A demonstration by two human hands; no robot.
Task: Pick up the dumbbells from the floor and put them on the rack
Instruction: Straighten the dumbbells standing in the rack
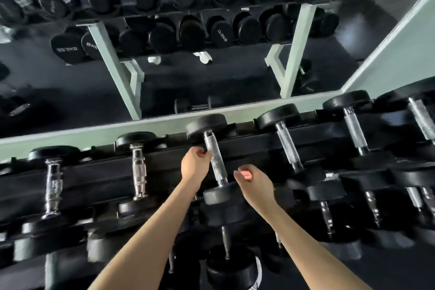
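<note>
A dumbbell (215, 160) lies across the top tier of the rack (249, 146), heads seated on both rails, apparently so it cannot roll. The left hand (195, 164) sets curled fingertips against the knurled handle; whether it pinches cannot be told. The right hand (253, 180) hovers loosely curled, empty. Neighbouring dumbbells (288, 148) sit apart on either side, leaving room to withdraw toward the open front edge.

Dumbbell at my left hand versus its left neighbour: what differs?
The knurled dumbbell has a straight matte handle; the chrome dumbbell has a shiny, ribbed one. The knurled dumbbell's heads look larger than the chrome dumbbell's. The left hand touches the knurled one; the chrome one lies untouched. Both have black heads.
</note>
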